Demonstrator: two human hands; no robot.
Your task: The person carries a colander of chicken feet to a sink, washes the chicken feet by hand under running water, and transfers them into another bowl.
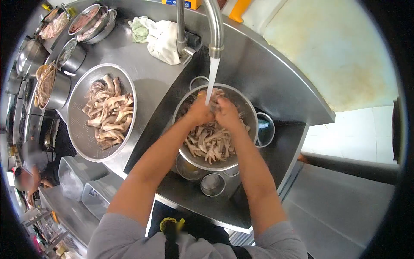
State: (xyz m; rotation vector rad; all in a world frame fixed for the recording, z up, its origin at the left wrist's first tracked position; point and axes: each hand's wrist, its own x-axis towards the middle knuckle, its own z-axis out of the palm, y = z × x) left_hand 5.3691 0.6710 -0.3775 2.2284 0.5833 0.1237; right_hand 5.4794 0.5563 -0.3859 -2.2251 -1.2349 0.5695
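Under the running water, a metal bowl [253, 129] in the sink holds a pile of pale chicken feet [211, 144]. My left hand [201, 110] and my right hand [227, 112] are close together over the far part of the pile, fingers curled in around a chicken foot. The water stream and my knuckles partly hide my fingertips. From the tap [215, 39], the water falls at my left hand. On the counter to the left, a perforated colander [77, 125] holds more chicken feet [113, 112].
Several small round strainers and cups [213, 184] sit in the sink around the bowl. A white cloth [164, 41] lies behind the tap. Metal pots [73, 56] line the far left counter. Plastic bins [82, 172] and another person [32, 159] are at lower left.
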